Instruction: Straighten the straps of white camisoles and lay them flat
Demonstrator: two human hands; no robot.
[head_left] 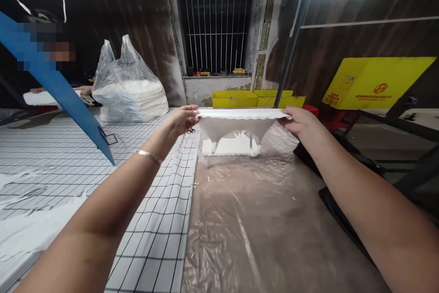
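Note:
Stretched level between both hands is a white cloth piece with a wavy edge [240, 114], its thin lower part hanging down in curved points. My left hand [183, 118] pinches its left end, and my right hand [297, 120] grips the right end. Below and behind the hanging part, more white cloth [236, 146] lies on the plastic-covered table [247, 229]. Small dark loops, perhaps scissor handles [191, 130], show just under my left hand.
A checked tablecloth [154, 220] covers the left side, with white cloth pieces [41, 224] on it. A clear bag of white pieces [130, 92] stands behind. A blue slanted bar [68, 96] crosses at left, before another person. Yellow boxes [236, 99] sit at the back.

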